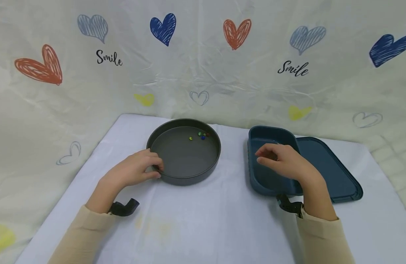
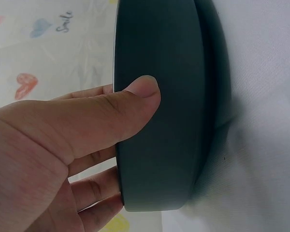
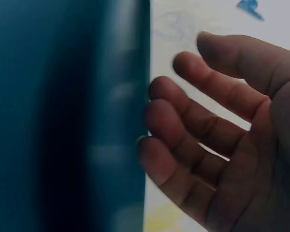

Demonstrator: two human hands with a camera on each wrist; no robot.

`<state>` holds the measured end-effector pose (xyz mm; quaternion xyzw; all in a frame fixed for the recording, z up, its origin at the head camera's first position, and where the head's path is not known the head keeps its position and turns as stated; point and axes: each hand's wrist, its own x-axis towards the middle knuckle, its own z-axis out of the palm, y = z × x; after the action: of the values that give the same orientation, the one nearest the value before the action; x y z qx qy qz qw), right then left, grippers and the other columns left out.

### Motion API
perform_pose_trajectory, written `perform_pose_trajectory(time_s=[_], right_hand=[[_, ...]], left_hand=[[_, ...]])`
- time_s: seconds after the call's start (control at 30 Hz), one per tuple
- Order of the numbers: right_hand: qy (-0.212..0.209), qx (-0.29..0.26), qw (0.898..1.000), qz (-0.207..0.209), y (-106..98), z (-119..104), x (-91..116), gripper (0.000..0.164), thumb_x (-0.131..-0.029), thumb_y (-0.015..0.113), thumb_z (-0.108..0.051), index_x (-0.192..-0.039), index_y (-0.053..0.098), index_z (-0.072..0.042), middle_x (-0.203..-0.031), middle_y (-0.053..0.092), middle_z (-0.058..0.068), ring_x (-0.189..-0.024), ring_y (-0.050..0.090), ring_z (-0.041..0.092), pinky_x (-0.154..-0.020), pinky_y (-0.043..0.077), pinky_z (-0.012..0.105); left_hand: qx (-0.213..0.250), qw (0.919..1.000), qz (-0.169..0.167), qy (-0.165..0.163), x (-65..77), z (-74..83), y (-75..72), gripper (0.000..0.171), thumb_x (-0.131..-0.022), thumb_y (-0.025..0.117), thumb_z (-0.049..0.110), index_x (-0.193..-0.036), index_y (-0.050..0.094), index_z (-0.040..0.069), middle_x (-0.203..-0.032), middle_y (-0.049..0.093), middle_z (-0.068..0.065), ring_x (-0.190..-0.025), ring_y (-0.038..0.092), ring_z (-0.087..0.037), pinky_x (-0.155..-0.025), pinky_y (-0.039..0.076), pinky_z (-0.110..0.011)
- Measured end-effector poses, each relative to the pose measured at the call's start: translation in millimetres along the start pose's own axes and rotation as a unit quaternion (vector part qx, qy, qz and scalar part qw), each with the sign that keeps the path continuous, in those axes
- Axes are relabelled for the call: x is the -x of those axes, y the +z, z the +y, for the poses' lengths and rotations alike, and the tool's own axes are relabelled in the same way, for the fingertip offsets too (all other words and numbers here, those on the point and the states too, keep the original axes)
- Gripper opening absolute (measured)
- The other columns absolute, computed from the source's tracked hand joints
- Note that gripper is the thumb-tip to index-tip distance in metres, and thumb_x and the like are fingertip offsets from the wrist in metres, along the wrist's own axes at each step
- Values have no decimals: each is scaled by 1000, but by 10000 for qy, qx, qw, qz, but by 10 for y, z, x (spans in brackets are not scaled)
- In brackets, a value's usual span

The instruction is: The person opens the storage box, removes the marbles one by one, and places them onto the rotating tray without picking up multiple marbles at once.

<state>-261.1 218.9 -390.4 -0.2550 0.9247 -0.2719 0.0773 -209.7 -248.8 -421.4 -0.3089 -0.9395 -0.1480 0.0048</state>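
Note:
A round dark grey pan (image 1: 184, 157) sits on the white cloth, with several small coloured bead-like pieces (image 1: 203, 136) lying toward its far side. My left hand (image 1: 137, 168) grips the pan's near-left rim. In the left wrist view its thumb (image 2: 144, 87) presses the outer wall while the other fingers reach over the edge. Over the rectangular dark blue container (image 1: 264, 185) hovers my right hand (image 1: 287, 161), its fingers loosely bent and nothing seen between them. It hides part of the container's inside. The right wrist view shows its fingers (image 3: 164, 121) beside a blurred blue wall.
A flat dark blue lid (image 1: 335, 168) lies to the right of the container, partly behind it. White cloth (image 1: 203, 227) covers the table. Behind the far edge hangs a pale sheet (image 1: 203, 62) printed with hearts and words.

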Motion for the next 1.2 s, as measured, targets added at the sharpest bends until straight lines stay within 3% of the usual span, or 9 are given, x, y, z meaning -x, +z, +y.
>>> perform_pose_trajectory(time_s=[0.17, 0.43, 1.2], right_hand=[[273, 239, 9978, -563, -14, 129, 1, 31, -100, 60, -35, -121, 65, -12, -111, 70, 1, -101, 65, 20, -85, 54, 45], [563, 251, 9864, -1524, 116, 197, -49, 40, -99, 59, -41, -127, 61, -12, -120, 66, 6, -108, 62, 25, -85, 53, 45], [814, 434, 9785, -1846, 171, 82, -83, 36, -96, 65, -36, -124, 62, -13, -123, 64, 10, -104, 61, 24, -81, 53, 44]], left_hand=[[-5, 10000, 14, 11, 5, 3, -2, 18, -82, 83, 20, -89, 68, 26, -89, 60, 15, -89, 56, -13, -86, 48, -35], [-8, 10000, -15, 18, -11, 15, -14, 17, -82, 83, 21, -90, 68, 26, -89, 60, 16, -89, 55, -11, -84, 48, -33], [-16, 10000, -65, -27, -7, 25, -14, 18, -82, 83, 21, -90, 68, 27, -89, 60, 15, -90, 56, -13, -83, 47, -33]])
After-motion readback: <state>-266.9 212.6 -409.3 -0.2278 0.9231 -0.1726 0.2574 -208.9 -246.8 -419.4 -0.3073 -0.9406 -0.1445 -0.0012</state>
